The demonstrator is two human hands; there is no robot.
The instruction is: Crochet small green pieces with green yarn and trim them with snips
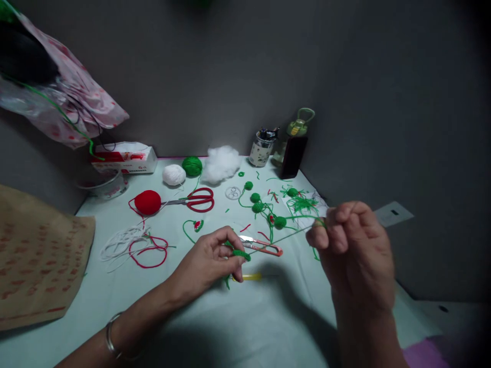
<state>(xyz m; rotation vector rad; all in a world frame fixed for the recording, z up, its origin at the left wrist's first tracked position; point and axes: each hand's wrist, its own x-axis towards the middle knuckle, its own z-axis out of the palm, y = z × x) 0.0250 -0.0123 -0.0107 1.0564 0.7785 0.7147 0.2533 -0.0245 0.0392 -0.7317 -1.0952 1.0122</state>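
Observation:
My left hand [218,253] pinches a small green crocheted piece [241,254] between thumb and fingers, above the front of the table. A strand of green yarn [282,237] runs taut from this piece up to my right hand [353,240]. The right fingers are curled and closed on the yarn, raised at the right; whether a needle is among them I cannot tell. Under the left hand lies a yellow-handled tool [251,277], partly hidden. Just behind the strand rests an orange cutter [264,247]. Several small green crocheted balls [258,206] trail yarn beyond it.
Red-handled scissors [200,200] lie behind, beside a red yarn ball [148,203]. White yarn [174,175], green yarn [192,166] and white stuffing [221,164] line the back. A pen cup [261,151], bottle [298,128] and phone [294,157] stand back right. A paper bag [42,260] is left.

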